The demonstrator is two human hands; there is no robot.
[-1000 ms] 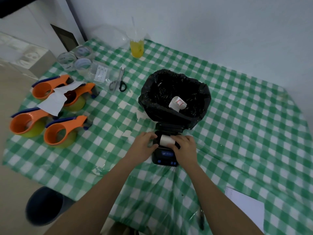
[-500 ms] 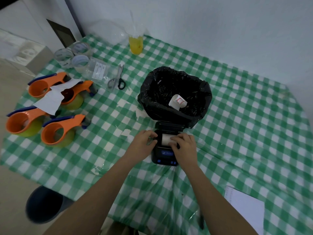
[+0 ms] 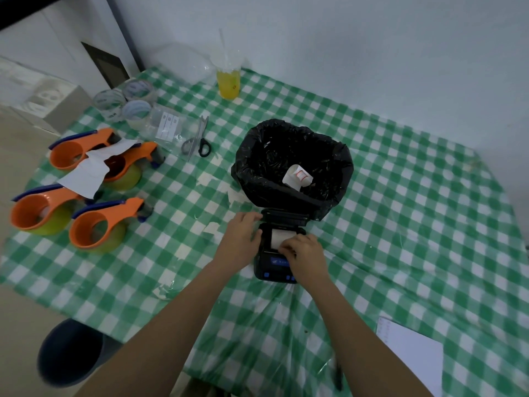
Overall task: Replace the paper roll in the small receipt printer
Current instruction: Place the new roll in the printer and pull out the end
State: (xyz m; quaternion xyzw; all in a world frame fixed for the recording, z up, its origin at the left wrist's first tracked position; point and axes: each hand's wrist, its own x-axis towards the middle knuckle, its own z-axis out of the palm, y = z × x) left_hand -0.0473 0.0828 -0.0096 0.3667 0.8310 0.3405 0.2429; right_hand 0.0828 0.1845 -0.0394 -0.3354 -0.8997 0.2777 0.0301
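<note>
I have the small receipt printer lying on the checked tablecloth, its lid open and tipped back against the black-lined bin, so the bay faces up at me. The new paper roll sits in that bay. My left hand braces the printer's left side, fingers loosely spread, gripping nothing. My right hand pinches the roll's leading edge at the bay's front lip, likely to draw paper out. The bin crowds the far side; the right stays open.
</note>
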